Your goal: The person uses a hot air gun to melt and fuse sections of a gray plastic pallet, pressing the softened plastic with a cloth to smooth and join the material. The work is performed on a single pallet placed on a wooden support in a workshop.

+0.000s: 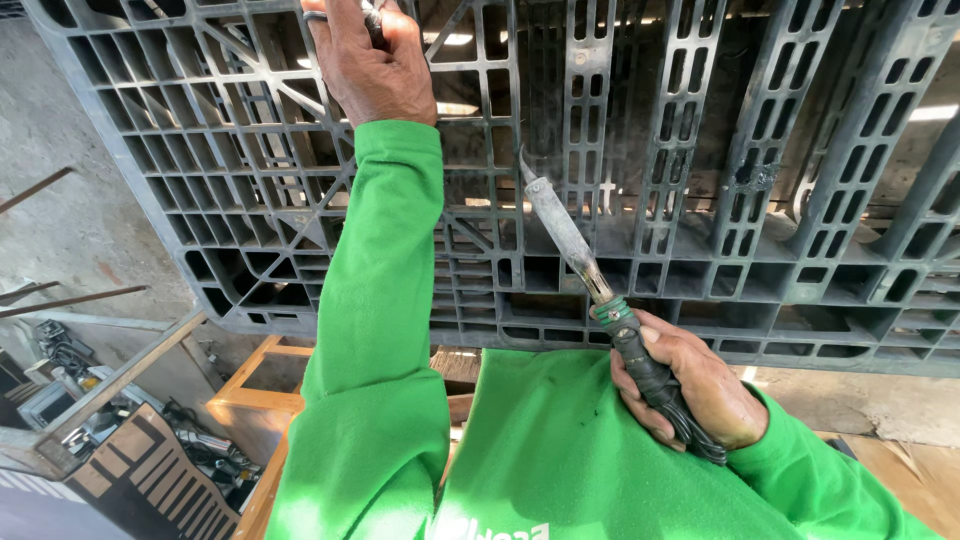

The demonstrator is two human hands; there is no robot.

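Against grey pallet (pixel 700 200), soldering iron (pixel 565 225).

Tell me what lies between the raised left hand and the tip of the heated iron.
In the head view, only the grey plastic pallet grid and the green sleeve fill the stretch between the left hand and the iron tip; the right hand grips its handle.

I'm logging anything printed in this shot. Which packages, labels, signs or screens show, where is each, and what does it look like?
White print on the green top: bottom edge, middle, letters upside down to the camera and cut off.
Boxy grey device, maybe a screen: lower left among clutter, too small to tell.
No packages, stickers or signs show on the dark plastic pallet.
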